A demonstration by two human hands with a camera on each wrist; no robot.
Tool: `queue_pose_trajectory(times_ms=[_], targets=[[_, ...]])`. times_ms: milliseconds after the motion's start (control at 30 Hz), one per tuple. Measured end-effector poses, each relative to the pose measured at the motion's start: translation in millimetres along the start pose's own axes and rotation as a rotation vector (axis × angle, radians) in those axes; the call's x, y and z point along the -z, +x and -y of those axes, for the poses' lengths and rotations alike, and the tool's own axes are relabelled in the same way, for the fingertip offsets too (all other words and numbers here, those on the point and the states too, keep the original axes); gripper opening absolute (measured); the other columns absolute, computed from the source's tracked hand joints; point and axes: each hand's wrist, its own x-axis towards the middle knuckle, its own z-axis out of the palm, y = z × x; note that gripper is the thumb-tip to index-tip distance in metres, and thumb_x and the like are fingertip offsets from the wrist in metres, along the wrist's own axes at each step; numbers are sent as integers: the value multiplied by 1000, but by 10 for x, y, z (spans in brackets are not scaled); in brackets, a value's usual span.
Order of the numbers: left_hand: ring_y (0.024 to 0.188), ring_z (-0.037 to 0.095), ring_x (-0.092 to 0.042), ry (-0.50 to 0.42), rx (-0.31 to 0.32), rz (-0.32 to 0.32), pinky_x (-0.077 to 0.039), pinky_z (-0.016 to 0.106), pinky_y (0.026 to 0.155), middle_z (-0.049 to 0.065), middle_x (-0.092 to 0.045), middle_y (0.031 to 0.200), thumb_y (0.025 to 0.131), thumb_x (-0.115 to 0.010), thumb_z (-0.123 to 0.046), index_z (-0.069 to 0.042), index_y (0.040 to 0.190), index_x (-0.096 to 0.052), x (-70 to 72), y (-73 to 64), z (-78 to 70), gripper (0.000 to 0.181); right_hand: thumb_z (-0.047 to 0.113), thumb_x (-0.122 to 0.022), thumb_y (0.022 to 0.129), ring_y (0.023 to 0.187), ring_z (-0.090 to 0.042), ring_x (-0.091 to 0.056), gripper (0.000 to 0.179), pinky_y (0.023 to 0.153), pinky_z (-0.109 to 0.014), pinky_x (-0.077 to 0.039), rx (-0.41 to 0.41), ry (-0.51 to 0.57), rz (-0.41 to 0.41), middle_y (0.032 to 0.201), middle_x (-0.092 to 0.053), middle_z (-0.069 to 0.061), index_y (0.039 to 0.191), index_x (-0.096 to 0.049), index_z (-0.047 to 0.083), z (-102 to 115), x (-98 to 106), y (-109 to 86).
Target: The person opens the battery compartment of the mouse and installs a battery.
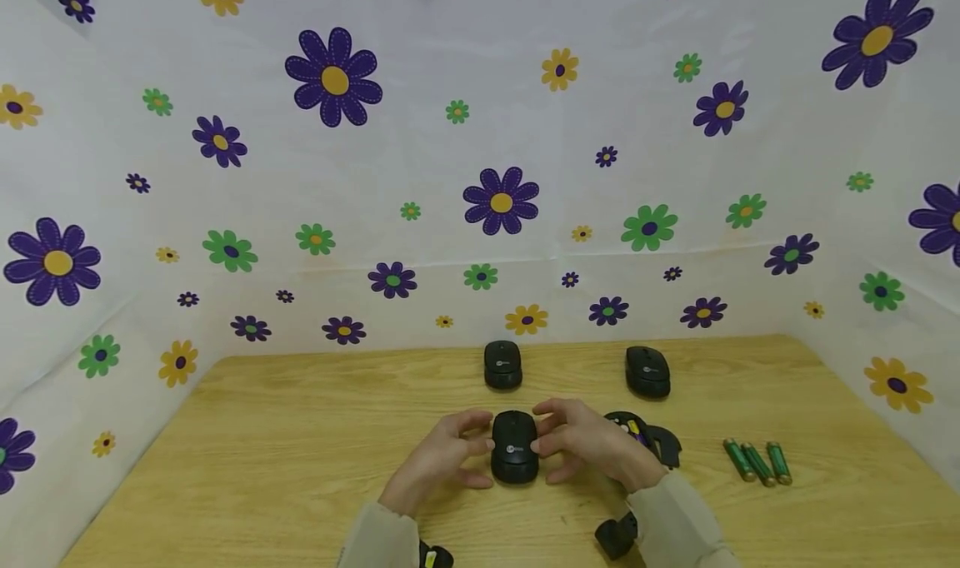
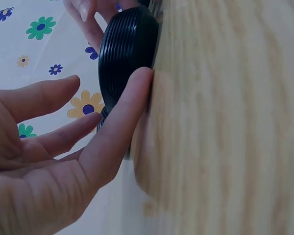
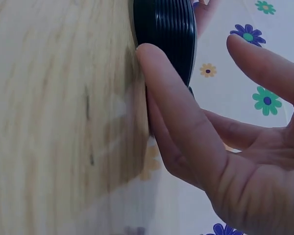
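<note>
A black computer mouse (image 1: 514, 447) lies flat on the wooden table between my two hands. To its left is my left hand (image 1: 442, 453), fingers spread and loosely bent at its edge. My right hand (image 1: 588, 441) flanks the other side in the same way. In the left wrist view, the thumb and fingers stand apart beside the ribbed side of the mouse (image 2: 125, 54). The right wrist view shows a fingertip by the lower edge of the mouse (image 3: 169, 34), the thumb held away. Neither hand wraps round it. Whether the fingertips touch it is hard to tell.
Two more black mice, one behind the middle (image 1: 502, 365) and another at back right (image 1: 648, 372), sit on the table. Several green batteries (image 1: 757, 463) lie at right. Black strapped gear (image 1: 663, 445) is partly hidden by my right arm. A flowered cloth (image 1: 420, 160) encloses the table.
</note>
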Motion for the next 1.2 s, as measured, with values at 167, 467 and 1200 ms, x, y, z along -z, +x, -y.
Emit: queue_pose_trajectory(times_ms=[167, 467, 1200], targets=[[128, 45, -51, -1, -20, 18, -63, 44, 79, 34, -36, 152, 97, -57, 6, 16, 146, -40, -4, 11, 14, 53, -13, -64, 87, 99, -31, -60, 58, 78, -51, -62, 16, -6, -13, 119, -52, -26, 141, -42, -18, -11, -51, 47], [108, 35, -65, -44, -39, -32, -63, 39, 77, 34, -24, 158, 94, -60, 11, 12, 147, -43, -17, 18, 15, 56, -13, -64, 89, 95, -26, -64, 56, 81, -46, -62, 59, 7, -13, 120, -51, -26, 140, -43, -20, -39, -26, 76], [110, 36, -66, -102, -178, -21, -62, 43, 81, 32, -31, 155, 95, -63, 5, 5, 150, -43, -2, -145, -194, 58, -3, -68, 90, 97, -27, -66, 62, 85, -50, -61, 227, 15, -51, 134, -48, -32, 145, -41, -16, 238, -20, -156]])
